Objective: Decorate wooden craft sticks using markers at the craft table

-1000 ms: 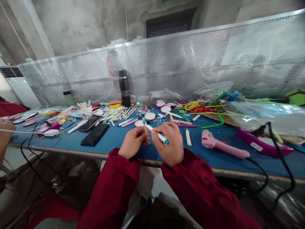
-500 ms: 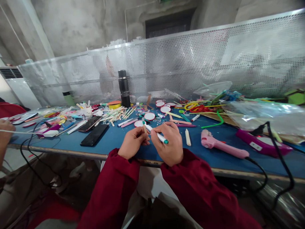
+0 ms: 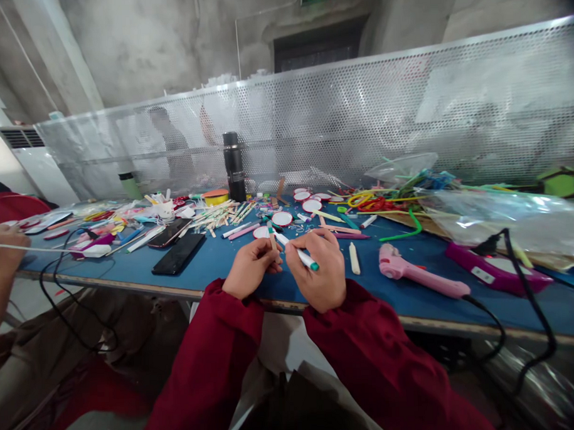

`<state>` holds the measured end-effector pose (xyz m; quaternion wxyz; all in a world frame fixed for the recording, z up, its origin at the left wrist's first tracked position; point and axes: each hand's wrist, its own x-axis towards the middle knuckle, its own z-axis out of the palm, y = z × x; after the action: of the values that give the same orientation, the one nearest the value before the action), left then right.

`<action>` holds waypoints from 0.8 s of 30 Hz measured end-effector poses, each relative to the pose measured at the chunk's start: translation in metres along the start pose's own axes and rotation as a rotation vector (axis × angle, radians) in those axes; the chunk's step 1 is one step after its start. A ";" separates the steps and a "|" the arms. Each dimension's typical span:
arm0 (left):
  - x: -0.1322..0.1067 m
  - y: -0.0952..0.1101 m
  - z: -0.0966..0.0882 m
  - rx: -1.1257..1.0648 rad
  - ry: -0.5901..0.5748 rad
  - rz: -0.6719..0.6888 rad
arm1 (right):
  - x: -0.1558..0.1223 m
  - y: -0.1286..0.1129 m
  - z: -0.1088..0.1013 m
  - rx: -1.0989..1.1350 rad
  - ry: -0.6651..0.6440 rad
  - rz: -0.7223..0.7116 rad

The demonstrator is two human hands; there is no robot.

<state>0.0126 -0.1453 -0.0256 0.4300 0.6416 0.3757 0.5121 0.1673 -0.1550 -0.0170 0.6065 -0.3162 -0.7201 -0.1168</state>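
Over the near edge of the blue table [image 3: 213,261], my left hand [image 3: 249,266] is closed around a thin wooden craft stick [image 3: 271,237] that points up and away, its tip coloured green. My right hand [image 3: 320,270] grips a white marker with a teal end [image 3: 303,257], its tip laid against the stick. Both hands touch each other at the fingertips. Red sleeves cover both my forearms.
A pink glue gun [image 3: 418,271] with a black cord lies to the right, a purple one [image 3: 496,270] beyond it. Two dark phones [image 3: 178,251] lie to the left. Sticks, red-rimmed discs [image 3: 282,218], pipe cleaners and a black flask [image 3: 234,165] crowd the back. Another person's hand [image 3: 3,247] is at far left.
My hands have barely shifted; the marker moves slightly along the stick. A figure behind the perforated screen has moved to the left.
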 end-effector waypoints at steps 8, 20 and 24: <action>-0.001 0.002 0.000 -0.001 0.001 -0.004 | 0.001 -0.001 0.000 -0.007 0.009 0.001; -0.001 0.001 0.000 -0.003 -0.023 -0.008 | 0.001 0.000 0.001 -0.007 -0.020 -0.008; 0.000 0.001 0.000 0.001 -0.013 -0.015 | 0.001 0.000 0.001 -0.014 -0.006 -0.005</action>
<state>0.0125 -0.1462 -0.0244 0.4360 0.6421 0.3782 0.5046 0.1665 -0.1540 -0.0161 0.6019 -0.3189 -0.7218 -0.1225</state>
